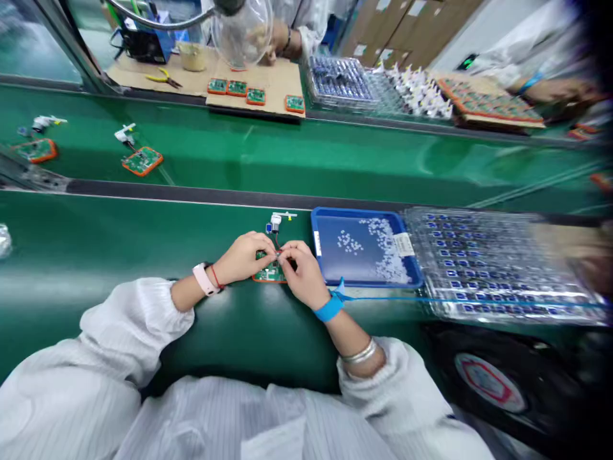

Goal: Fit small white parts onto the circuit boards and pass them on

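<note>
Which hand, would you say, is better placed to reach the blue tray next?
Likely the right hand: it sits next to the blue tray, while the left hand is farther off, across the circuit board.

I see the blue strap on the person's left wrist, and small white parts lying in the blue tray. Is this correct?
No: the blue strap is on the wrist of the right hand, not the left, as the head view shows. The small white parts do lie in the blue tray.

Down under the left hand and right hand, most of a green circuit board hidden, fingertip work too small to call! Far right, a co-worker's hand blurred!
</note>
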`<state>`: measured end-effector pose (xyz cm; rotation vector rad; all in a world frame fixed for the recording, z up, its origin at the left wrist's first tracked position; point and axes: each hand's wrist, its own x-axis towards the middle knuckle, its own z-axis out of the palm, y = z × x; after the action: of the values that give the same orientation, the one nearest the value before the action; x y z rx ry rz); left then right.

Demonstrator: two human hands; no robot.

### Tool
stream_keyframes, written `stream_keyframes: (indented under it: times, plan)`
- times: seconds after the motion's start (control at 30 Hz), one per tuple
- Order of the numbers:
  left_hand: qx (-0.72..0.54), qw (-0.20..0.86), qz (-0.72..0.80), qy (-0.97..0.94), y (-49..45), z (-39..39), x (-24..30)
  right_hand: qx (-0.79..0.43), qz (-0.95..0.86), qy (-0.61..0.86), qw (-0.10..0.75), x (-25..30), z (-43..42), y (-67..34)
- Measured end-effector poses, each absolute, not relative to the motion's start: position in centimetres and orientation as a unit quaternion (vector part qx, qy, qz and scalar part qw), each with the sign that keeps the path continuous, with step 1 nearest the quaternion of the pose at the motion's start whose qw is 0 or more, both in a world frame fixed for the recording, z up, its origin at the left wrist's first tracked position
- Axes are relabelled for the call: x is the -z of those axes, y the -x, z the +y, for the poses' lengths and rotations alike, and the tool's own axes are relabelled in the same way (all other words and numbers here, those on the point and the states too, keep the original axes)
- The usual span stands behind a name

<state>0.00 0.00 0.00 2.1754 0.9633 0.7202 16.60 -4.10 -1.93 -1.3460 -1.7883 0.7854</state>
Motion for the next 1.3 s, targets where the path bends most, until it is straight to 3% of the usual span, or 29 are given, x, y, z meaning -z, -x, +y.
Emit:
stream_keyframes:
  times: [0.27, 0.5, 0.67, 0.87, 1.03, 1.17, 1.3]
  plan:
    - [-0.229, 0.355, 0.393, -0.817, -0.3, 0.3, -0.5, -0.294, -0.714, 0.537, 0.34, 1.7, -4.0, -16.3]
    - [-0.221, 0.298, 0.371, -0.851, 0.8, -0.1, -0.2, -0.132, -0.698, 0.588, 0.386, -0.1, -4.2, -22.5]
    - [-0.175, 0.302, 0.339, -0.874, 0.9, -0.2, -0.2, -0.121, -0.626, 0.71, 0.299, 1.3, -3.5, -30.4]
    - [-0.155, 0.306, 0.33, -0.879, 0.9, -0.2, -0.4, -0.116, -0.635, 0.717, 0.264, 2.3, -3.5, -31.1]
    - [-0.211, 0.352, 0.377, -0.83, 0.9, 0.0, -0.5, -0.114, -0.674, 0.687, 0.246, 1.8, -3.5, -31.6]
    - [-0.274, 0.366, 0.41, -0.789, 0.5, 0.2, -0.5, -0.102, -0.697, 0.641, 0.304, 0.4, -3.7, -28.2]
    - [-0.314, 0.384, 0.374, -0.783, -0.1, -0.2, -0.4, -0.204, -0.729, 0.544, 0.362, -0.9, -4.3, -21.1]
